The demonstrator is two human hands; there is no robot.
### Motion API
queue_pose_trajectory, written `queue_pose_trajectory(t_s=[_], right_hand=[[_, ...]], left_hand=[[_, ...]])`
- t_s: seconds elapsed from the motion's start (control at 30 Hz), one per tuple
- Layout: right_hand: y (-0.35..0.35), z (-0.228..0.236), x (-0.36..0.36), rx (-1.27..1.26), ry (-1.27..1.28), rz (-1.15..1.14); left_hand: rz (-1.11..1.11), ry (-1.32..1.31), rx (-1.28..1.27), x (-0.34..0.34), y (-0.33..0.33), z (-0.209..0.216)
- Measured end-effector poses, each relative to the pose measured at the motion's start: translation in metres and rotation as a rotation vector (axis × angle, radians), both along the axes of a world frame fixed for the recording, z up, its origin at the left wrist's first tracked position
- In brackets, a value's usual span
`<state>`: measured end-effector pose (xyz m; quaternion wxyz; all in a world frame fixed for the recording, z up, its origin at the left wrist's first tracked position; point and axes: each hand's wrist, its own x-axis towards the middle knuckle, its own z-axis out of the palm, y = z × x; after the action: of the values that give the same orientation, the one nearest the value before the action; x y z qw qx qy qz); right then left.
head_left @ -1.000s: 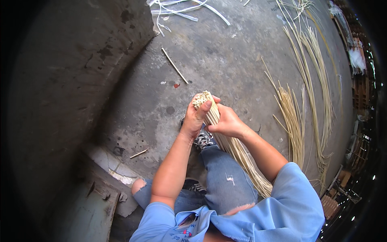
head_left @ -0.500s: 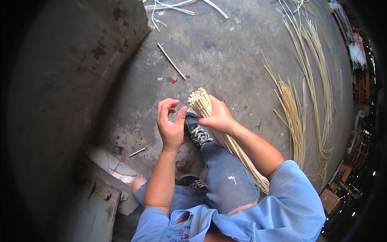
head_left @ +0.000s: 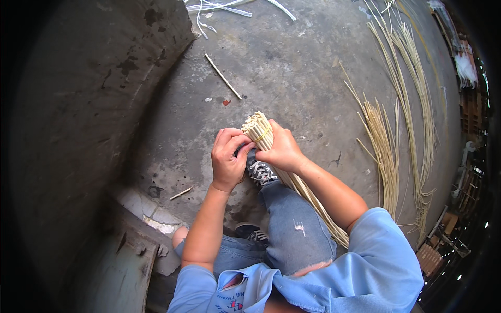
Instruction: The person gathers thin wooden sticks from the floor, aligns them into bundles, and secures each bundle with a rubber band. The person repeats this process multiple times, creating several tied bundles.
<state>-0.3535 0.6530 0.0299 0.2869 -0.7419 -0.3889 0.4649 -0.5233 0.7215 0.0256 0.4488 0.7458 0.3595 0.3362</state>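
Observation:
My right hand (head_left: 283,147) is wrapped round a bundle of thin pale canes, rattan by the look of it (head_left: 257,125), just below its cut end. A yellow band (head_left: 263,134) circles the bundle near that end. The rest of the canes slant back under my right forearm, beside my jeans-clad leg. My left hand (head_left: 229,159) is closed in a pinch at the bundle's left side, close to the band. Its fingertips touch the bundle, but what lies between them is hidden. One dark laced shoe (head_left: 261,172) sits below the hands.
Long loose canes (head_left: 383,151) lie in bunches on the concrete floor to the right. A single short cane (head_left: 223,77) lies ahead, and a shorter piece (head_left: 181,193) at the left. White strips (head_left: 224,9) lie at the far edge. A dark stained wall (head_left: 94,104) stands left.
My left hand has moved right, from apart with its fingers curled loosely, to a pinch at the bundle's side. The right hand keeps its grip on the bundle.

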Motion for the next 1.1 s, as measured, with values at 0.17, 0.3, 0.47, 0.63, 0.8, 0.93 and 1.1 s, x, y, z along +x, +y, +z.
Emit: queue_pose_trajectory(t_s=[0.17, 0.3, 0.47, 0.63, 0.8, 0.93, 1.1], right_hand=[[0.001, 0.003, -0.002, -0.011, 0.001, 0.006], [0.002, 0.004, -0.001, -0.015, 0.014, 0.01], [0.003, 0.003, 0.0, -0.025, -0.008, 0.02], [0.005, 0.005, -0.002, -0.072, -0.05, 0.015], [0.003, 0.005, -0.01, -0.066, -0.114, -0.016], [0.003, 0.007, -0.015, -0.097, -0.185, -0.009], [0.004, 0.012, -0.021, -0.132, -0.244, -0.009]], left_hand=[[-0.062, 0.008, -0.009, -0.004, 0.008, 0.001], [-0.07, -0.008, -0.075, -0.004, 0.008, 0.001], [-0.089, 0.015, -0.042, -0.004, 0.01, -0.001], [-0.054, 0.026, 0.085, -0.004, 0.003, -0.004], [-0.018, 0.037, 0.133, 0.0, -0.005, 0.003], [0.0, 0.091, 0.201, 0.003, -0.006, 0.01], [0.05, 0.139, 0.254, 0.003, -0.011, 0.013]])
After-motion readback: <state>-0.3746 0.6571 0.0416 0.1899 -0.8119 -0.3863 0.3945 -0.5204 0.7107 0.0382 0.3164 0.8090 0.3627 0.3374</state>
